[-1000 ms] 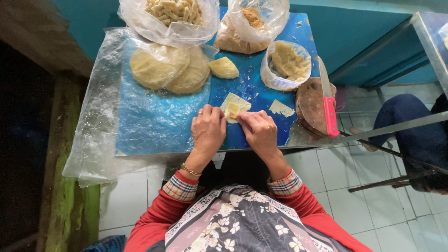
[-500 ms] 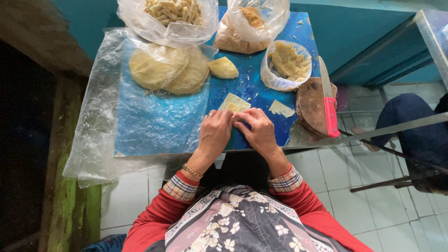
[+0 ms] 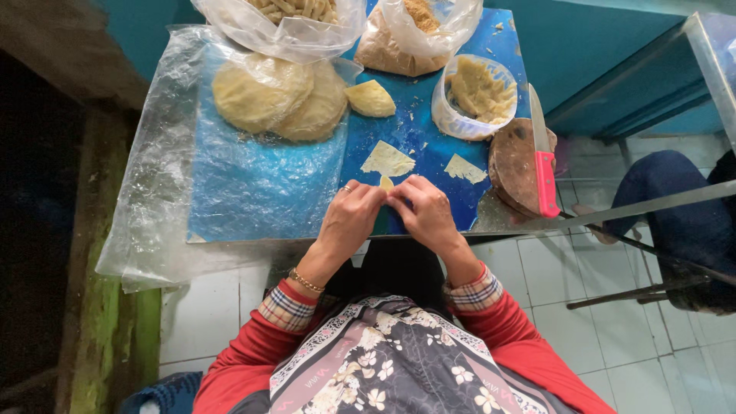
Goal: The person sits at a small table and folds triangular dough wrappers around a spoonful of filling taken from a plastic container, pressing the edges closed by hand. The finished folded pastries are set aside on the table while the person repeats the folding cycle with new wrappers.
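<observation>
- Room: white floor tiles [image 3: 537, 284] lie under the work area; a teal wall [image 3: 613, 54] stands at the far side; a dark, green-stained wooden post [image 3: 100, 337] runs along the left.
- Work surface: a blue table [image 3: 418, 126] bears flour marks on its bare part.
- Clear plastic sheet [image 3: 169, 176]: covers the left half of the table and hangs over the left and near edges.
- Flat dough rounds [image 3: 276, 92]: stacked on the sheet at far left.
- Round wooden board [image 3: 510, 165]: right edge of the table; a knife with a red handle [image 3: 546, 180] lies across it.
- Plastic tub of filling [image 3: 479, 92]: far right, just beyond the board.
- Cut dough pieces [image 3: 387, 159]: two lie flat on the bare blue surface, far of the hands.
- Left hand [image 3: 349, 218] and right hand [image 3: 425, 211]: fingertips meet at the near table edge.
- Small dough piece [image 3: 386, 184]: pinched between the fingertips of both hands, held just above the table; both hands are closed on it.
</observation>
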Demonstrator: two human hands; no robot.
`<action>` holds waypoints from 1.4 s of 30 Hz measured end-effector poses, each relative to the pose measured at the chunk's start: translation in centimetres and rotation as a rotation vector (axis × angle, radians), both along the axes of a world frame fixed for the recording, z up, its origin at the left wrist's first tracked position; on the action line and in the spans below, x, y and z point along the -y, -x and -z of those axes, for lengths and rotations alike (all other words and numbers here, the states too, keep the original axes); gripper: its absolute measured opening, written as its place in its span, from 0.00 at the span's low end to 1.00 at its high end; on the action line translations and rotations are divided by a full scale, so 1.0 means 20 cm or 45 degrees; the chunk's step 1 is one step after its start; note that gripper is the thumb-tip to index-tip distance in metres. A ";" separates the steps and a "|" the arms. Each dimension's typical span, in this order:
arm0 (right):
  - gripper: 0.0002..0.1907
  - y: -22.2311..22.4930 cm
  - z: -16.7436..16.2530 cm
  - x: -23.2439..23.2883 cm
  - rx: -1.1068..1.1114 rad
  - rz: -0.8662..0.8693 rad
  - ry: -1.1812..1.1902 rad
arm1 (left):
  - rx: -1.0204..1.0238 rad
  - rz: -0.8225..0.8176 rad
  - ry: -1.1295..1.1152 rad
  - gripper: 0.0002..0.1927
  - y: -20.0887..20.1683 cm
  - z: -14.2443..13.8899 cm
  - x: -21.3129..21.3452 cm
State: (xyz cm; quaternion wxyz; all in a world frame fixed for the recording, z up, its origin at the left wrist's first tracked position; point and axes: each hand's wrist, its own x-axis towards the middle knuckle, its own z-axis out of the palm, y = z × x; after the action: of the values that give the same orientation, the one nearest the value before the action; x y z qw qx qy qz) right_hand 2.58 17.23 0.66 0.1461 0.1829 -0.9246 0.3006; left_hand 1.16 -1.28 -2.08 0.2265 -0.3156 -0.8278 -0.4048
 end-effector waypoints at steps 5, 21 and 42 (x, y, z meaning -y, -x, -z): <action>0.06 0.02 0.00 0.02 0.303 0.118 0.209 | 0.178 -0.036 -0.147 0.01 -0.01 0.00 0.01; 0.04 0.05 -0.01 0.00 0.177 0.062 0.068 | 0.236 -0.021 -0.205 0.03 0.02 -0.01 0.02; 0.04 0.07 -0.06 0.02 -0.184 -0.075 -0.254 | 0.063 -0.118 -0.069 0.07 -0.04 0.00 0.00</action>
State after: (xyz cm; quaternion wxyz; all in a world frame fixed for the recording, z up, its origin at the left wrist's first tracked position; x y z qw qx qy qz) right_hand 1.16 16.85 1.90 0.1847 0.2448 -0.9312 0.1973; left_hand 2.05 -1.21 -2.13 0.2329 -0.2605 -0.8357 -0.4238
